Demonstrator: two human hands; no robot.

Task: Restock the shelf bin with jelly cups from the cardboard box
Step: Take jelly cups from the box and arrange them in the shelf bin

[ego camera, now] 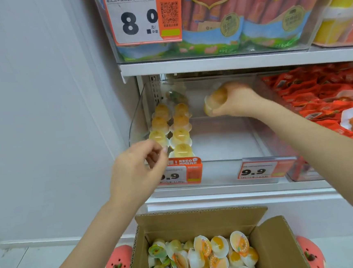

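Observation:
A clear plastic shelf bin (225,138) sits on the middle shelf. Two rows of yellow-orange jelly cups (181,133) stand upside down along its left side. My right hand (235,102) is inside the bin near the back, shut on an orange jelly cup (214,101). My left hand (139,171) hovers at the bin's front left corner, fingers loosely curled with nothing in them, just in front of the nearest cups. Below, an open cardboard box (275,245) holds several loose jelly cups (205,257).
Red snack packets (321,97) fill the bin to the right. Sausage packs (242,14) fill the upper shelf. Price tags (257,170) hang on the shelf front. A white wall (40,103) stands on the left. Pink shoes (118,265) flank the box.

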